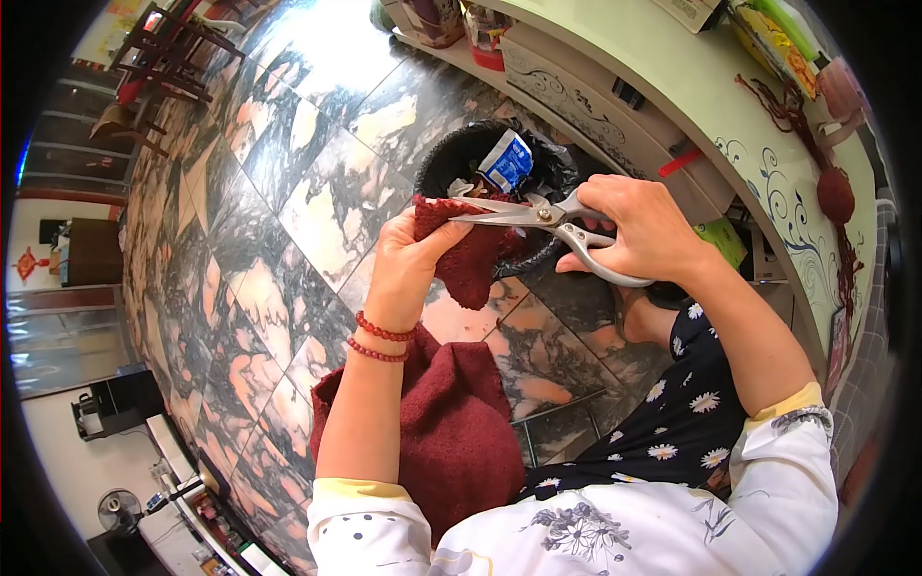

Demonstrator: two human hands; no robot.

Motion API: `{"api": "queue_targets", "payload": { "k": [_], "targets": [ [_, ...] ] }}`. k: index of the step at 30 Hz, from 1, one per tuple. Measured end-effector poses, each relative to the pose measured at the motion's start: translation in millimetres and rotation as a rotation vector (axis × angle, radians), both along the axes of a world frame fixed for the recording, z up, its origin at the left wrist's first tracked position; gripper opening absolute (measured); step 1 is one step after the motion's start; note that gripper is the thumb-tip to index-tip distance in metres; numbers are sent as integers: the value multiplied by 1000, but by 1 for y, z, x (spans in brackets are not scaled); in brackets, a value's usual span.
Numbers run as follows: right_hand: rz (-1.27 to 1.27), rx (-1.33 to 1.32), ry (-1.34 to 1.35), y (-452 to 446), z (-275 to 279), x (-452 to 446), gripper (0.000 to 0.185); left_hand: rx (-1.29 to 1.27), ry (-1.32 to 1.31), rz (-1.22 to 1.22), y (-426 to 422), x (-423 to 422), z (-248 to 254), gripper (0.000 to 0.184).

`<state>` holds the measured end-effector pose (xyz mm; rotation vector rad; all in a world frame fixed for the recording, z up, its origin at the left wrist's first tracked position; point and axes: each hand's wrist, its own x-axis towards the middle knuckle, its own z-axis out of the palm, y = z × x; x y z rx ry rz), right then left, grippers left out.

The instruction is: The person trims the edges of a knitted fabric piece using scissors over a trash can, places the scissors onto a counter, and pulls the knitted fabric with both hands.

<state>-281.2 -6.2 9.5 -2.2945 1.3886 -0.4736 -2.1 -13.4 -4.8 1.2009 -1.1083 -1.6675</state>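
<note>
My right hand [639, 230] is closed through the handles of grey metal scissors [545, 215], whose blades are parted and point left. Between thumb and fingers, my left hand [411, 252] pinches a dark red knitted piece [465, 269]. The blades lie at the upper edge of that knit, beside my left thumb. Both hands are above a black-lined bin [434, 173] holding a blue and white packet [507, 161] and other scraps. A larger dark red knitted cloth [437, 408] lies over my lap; whether it joins the held piece is hidden.
At the right runs a pale green cabinet top [663, 91] with dark red yarn [834, 192] and packets on it. Marbled tile floor [317, 154] spreads to the left. Wooden chairs [158, 58] stand far off at upper left, and a fan [120, 511] at lower left.
</note>
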Motion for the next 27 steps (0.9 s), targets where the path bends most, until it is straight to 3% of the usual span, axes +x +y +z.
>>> {"api": "queue_targets", "payload": {
  "k": [22, 27],
  "targets": [
    [-14, 46, -88, 0, -16, 2, 49, 17, 78, 14, -1, 0, 3, 16],
    [-128, 298, -167, -1, -8, 4, 57, 36, 57, 42, -3, 2, -2, 15]
  ]
}}
